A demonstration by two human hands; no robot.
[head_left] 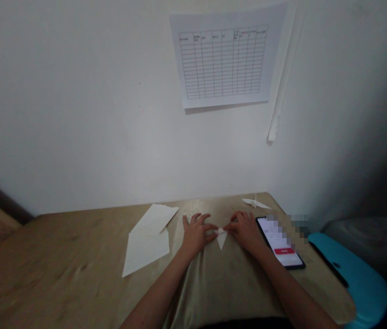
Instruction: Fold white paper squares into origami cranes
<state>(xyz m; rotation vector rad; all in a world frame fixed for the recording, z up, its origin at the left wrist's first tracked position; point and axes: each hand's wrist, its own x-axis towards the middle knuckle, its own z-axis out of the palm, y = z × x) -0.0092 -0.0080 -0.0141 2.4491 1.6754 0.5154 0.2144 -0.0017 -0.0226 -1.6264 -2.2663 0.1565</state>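
Observation:
A small folded piece of white paper (221, 240) is held between both hands just above or on the table, its pointed end toward me. My left hand (196, 232) pinches its left upper edge between thumb and forefinger, the other fingers spread away. From the right, my right hand (245, 230) grips the opposite upper edge with its fingertips, the remaining fingers curled. Beyond my right hand lies a folded paper crane (255, 203) with its wings out flat. Left of my left hand are loose white paper sheets (147, 251), one overlapping another.
A phone (280, 242) with its screen lit lies right of my right forearm. The brown table covering (87, 256) has creases near my left arm. A blue rounded object (354, 274) stands at the table's right edge. On the wall hangs a printed grid sheet (227, 59).

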